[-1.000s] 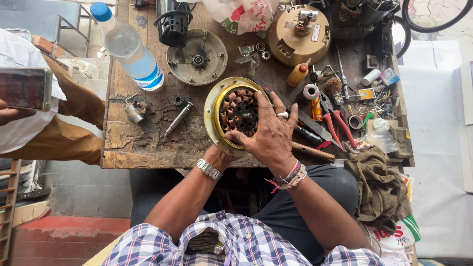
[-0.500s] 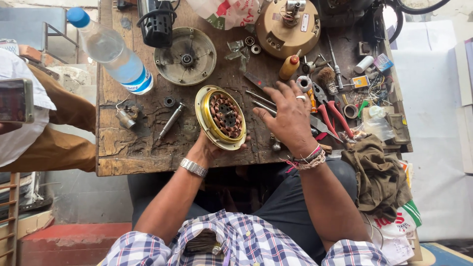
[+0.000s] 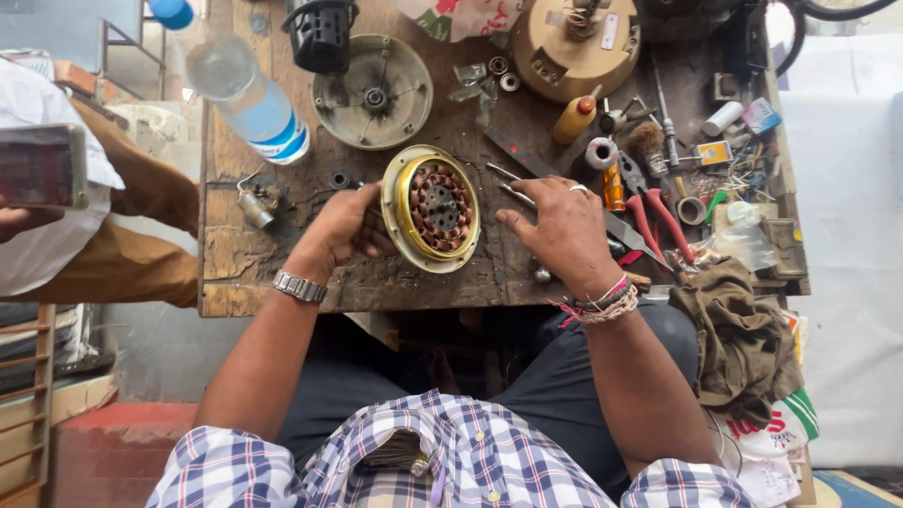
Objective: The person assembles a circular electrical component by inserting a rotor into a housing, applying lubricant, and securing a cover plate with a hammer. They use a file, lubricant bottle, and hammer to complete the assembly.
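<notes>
The fan motor stator lies opened on the wooden workbench, copper windings exposed; the left hand grips its rim; the right hand rests spread, empty, over metal tweezers; reassembly looks pending.

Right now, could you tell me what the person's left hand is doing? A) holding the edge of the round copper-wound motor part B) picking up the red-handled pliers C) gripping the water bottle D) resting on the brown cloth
A: the left hand grips the left rim of the round motor part.
</notes>
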`<state>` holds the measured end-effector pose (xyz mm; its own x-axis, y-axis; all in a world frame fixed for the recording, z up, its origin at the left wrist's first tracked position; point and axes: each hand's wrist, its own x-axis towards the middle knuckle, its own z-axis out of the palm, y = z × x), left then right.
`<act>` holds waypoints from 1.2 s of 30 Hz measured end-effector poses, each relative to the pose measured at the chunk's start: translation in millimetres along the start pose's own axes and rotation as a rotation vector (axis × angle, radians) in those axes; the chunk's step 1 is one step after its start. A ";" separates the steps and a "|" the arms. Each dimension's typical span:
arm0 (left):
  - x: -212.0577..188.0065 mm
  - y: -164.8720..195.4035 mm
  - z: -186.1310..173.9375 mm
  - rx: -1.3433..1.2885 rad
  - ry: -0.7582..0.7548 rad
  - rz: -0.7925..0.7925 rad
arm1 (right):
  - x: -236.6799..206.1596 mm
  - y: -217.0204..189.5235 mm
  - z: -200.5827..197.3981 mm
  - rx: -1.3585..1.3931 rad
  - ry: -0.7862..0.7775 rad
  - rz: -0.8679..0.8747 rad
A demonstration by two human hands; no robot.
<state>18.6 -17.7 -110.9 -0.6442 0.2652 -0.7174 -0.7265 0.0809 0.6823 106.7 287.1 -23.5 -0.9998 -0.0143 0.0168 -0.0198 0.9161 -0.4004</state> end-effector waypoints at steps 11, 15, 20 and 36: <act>20.0 24.5 5.3 -0.062 0.279 0.245 | -6.5 -34.4 37.9 -0.053 -0.238 -0.188; 42.2 35.3 2.6 -0.302 0.239 0.230 | -12.3 -44.2 43.8 -0.033 -0.324 -0.216; 63.7 45.0 -1.9 -0.303 0.259 0.237 | -9.3 -37.8 36.7 -0.107 -0.328 -0.190; 31.0 53.7 25.3 1.272 0.633 1.336 | -11.9 -56.6 34.0 -0.054 -0.335 -0.078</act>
<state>-34.4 19.2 -92.9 -0.7356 0.4301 0.5234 0.6050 0.7647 0.2218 119.3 221.8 -32.2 -0.9430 -0.2081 -0.2598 -0.1051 0.9267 -0.3608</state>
